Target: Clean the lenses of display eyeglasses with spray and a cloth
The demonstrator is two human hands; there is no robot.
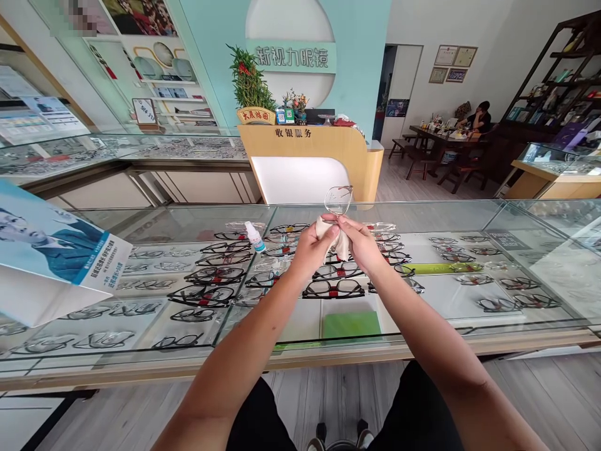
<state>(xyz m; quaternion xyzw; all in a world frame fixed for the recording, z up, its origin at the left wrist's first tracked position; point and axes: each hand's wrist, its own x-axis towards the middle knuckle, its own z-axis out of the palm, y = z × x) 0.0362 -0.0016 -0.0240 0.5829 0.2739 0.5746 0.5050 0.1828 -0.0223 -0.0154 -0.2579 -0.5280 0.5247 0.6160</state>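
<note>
Both my hands are raised together over a glass display counter [469, 210]. My left hand [310, 250] is closed on a small beige cleaning cloth [331, 235], which is folded around part of a pair of glasses. My right hand [361, 244] pinches the glasses [339, 199] beside the cloth. One clear lens in a thin frame sticks up above my fingers. The other lens is hidden inside the cloth. A small white spray bottle [254, 236] with a blue band lies on the glass to the left of my hands.
Under the glass lie rows of several spectacle frames [333, 288]. A tilted advertising card [51, 257] stands at the left. A wooden cashier desk [323, 160] with a plant is behind the counter. A person [476, 118] sits at a far table on the right.
</note>
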